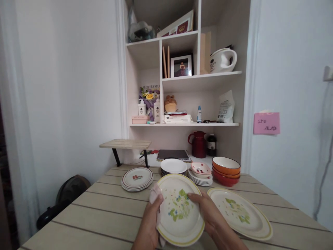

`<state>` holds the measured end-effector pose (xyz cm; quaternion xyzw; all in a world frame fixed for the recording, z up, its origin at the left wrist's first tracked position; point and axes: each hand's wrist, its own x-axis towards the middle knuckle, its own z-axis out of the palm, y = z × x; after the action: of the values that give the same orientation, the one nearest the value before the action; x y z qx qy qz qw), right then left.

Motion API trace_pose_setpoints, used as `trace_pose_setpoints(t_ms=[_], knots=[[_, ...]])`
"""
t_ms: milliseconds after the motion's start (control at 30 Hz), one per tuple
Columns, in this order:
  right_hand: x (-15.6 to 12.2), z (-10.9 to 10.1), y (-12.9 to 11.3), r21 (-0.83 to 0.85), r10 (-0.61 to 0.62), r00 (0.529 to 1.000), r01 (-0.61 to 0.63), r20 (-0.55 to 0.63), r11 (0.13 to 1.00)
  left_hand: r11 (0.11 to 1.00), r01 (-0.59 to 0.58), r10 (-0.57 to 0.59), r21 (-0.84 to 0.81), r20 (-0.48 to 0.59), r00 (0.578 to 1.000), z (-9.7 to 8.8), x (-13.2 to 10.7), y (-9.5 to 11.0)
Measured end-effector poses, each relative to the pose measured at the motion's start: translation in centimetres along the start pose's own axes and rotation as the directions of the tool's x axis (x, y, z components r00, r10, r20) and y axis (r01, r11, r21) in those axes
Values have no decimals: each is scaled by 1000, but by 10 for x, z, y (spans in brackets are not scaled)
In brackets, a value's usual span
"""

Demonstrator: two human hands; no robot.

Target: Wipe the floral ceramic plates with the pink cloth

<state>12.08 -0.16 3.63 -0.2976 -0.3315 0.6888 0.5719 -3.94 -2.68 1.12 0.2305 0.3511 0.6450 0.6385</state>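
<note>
Between my two hands an oval plate (177, 222) with a yellow rim and a green leaf pattern is held up, tilted toward me. My left hand (152, 217) grips its left edge through a pale pink cloth (155, 193), thumb on the front. At the right edge my right hand (208, 210) is closed on the plate, its thumb lying on the face and the other fingers hidden behind. A larger oval plate (253, 222) with the same pattern lies on the table right of my right hand.
Behind the held plate stand a stack of red-patterned plates (128, 182), white plates (173, 165), small dishes (201, 168) and orange and red bowls (226, 170). A small raised stand (125, 143) is at the back left of the slatted table (104, 211). A red jug (199, 146) stands farther back.
</note>
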Motion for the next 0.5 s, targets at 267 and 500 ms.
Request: trace_pose_setpoints(t_ms=[267, 500], knots=[[-1, 7, 8, 63, -117, 990, 122, -81, 990, 997, 48, -47, -67, 10, 999, -1, 8, -10], [3, 6, 11, 27, -226, 957, 235, -182, 972, 985, 81, -64, -153, 109, 992, 5, 13, -17]])
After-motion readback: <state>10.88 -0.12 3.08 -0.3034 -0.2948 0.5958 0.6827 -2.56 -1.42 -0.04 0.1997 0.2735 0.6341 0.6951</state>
